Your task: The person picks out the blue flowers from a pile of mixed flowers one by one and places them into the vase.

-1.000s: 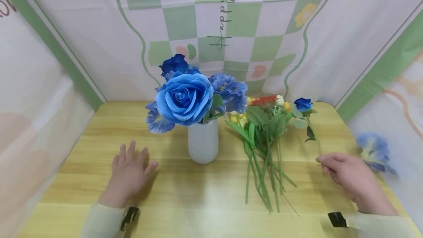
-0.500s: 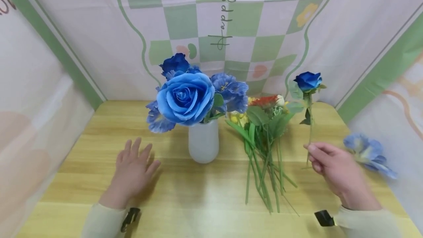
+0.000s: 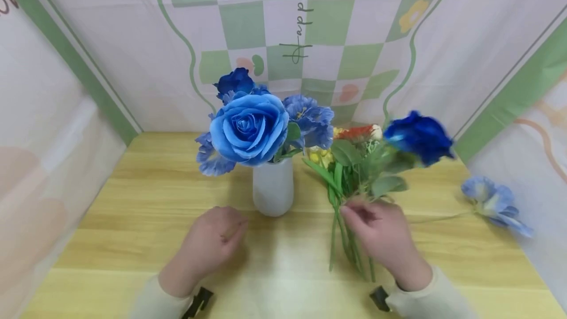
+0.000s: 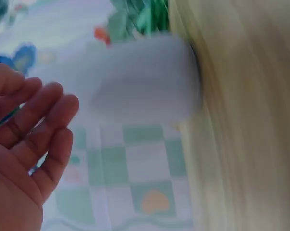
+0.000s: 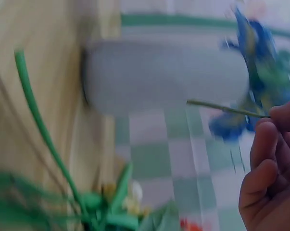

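Observation:
My right hand [image 3: 383,235] pinches the green stem [image 5: 221,108] of a dark blue rose [image 3: 417,138] between thumb and fingertips. The rose leans to the right above the hand, and the stem's lower end sticks out past the fingers in the right wrist view. A white vase [image 3: 272,193] stands upright at mid table, holding a large light blue rose [image 3: 249,127], a darker rose and ruffled blue flowers. Left of the vase is my left hand [image 3: 204,252], holding nothing. Its fingers [image 4: 60,118] are loosely bent in the left wrist view, apart from the vase.
Several green-stemmed flowers [image 3: 347,156], with red, yellow and white heads, lie right of the vase, partly behind my right hand. A pale blue flower [image 3: 496,206] lies at the table's right edge. Patterned cloth [image 3: 283,18] hangs behind the wooden table [image 3: 146,196].
My right hand has lifted the dark blue rose and carried it left, over the lying flowers. My left hand has moved right, toward the vase, its fingers now more bent.

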{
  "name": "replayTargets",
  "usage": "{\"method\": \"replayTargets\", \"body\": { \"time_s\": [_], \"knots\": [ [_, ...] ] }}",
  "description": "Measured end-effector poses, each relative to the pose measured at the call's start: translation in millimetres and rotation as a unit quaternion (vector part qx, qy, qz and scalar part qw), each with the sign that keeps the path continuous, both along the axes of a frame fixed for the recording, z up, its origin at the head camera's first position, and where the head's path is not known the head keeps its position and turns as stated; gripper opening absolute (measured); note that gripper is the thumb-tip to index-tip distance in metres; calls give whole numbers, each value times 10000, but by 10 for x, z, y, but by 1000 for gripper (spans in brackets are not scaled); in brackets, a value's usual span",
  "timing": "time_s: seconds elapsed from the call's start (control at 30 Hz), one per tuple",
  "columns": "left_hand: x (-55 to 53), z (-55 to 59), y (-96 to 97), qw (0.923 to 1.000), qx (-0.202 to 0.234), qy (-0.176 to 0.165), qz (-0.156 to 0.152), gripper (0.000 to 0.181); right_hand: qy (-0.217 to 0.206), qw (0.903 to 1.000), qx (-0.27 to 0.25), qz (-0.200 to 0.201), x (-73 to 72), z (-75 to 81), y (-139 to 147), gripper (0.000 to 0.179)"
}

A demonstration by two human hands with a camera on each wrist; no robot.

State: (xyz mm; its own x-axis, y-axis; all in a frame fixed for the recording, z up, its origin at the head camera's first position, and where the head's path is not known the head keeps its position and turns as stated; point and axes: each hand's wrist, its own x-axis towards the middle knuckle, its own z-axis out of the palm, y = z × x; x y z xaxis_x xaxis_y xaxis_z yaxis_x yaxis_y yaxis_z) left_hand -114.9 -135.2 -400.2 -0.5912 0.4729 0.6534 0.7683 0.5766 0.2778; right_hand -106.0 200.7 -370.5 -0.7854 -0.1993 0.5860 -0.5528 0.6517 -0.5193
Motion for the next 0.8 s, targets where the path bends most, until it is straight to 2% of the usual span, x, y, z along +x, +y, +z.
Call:
{"method": "replayTargets", "body": {
  "time_s": [0.07, 0.13, 0.2, 0.27, 0.37, 0.43, 0.5, 0.53, 0.6, 0.63, 0.7, 0.73, 0.77, 0.8],
  "knots": [
    [46, 42, 115, 9991, 317, -32, -288, 10, 381, 9984, 161, 396, -1, -39, -142, 10],
    [86, 84, 236, 9961, 652, 57, -595, 9, 476, 9963, 137, 696, 17, -78, -276, 14],
    [124, 113, 350, 9914, 925, 233, -894, 11, 473, 9951, 32, 868, 35, -109, -399, 20],
    [154, 129, 453, 9861, 1150, 474, -1099, 17, 208, 9932, -353, 1093, 56, -140, -502, 38],
    [182, 111, 549, 9803, 1435, 716, -1153, 20, 800, 9885, -62, 1285, 57, -190, -606, 36],
    [182, 77, 569, 9756, 1678, 709, -1225, 17, 1213, 9825, 126, 1406, 53, -218, -646, 22],
    [184, 24, 555, 9740, 1819, 662, -1176, 12, 1945, 9696, 687, 1316, 39, -242, -671, 13],
    [188, -7, 541, 9720, 1952, 488, -1217, 12, 1984, 9681, 795, 1308, 35, -243, -686, 14],
    [199, -82, 503, 9578, 2392, -223, -1580, 18, 1990, 9678, 835, 1299, 32, -243, -717, 25],
    [199, -130, 476, 9537, 2501, -419, -1619, 11, 2006, 9671, 906, 1276, 31, -238, -736, 31],
    [194, -205, 445, 9329, 2889, -1020, -1892, 11, 2022, 9663, 1017, 1230, 33, -221, -776, 37],
    [190, -234, 435, 9181, 3095, -1321, -2094, 14, 2007, 9667, 1007, 1225, 38, -209, -795, 37],
    [183, -254, 428, 9076, 3214, -1527, -2227, 18, 2015, 9666, 979, 1247, 42, -197, -812, 32],
    [172, -273, 426, 9037, 3232, -1571, -2326, 23, 2015, 9665, 963, 1264, 47, -187, -824, 28]
  ]
}}
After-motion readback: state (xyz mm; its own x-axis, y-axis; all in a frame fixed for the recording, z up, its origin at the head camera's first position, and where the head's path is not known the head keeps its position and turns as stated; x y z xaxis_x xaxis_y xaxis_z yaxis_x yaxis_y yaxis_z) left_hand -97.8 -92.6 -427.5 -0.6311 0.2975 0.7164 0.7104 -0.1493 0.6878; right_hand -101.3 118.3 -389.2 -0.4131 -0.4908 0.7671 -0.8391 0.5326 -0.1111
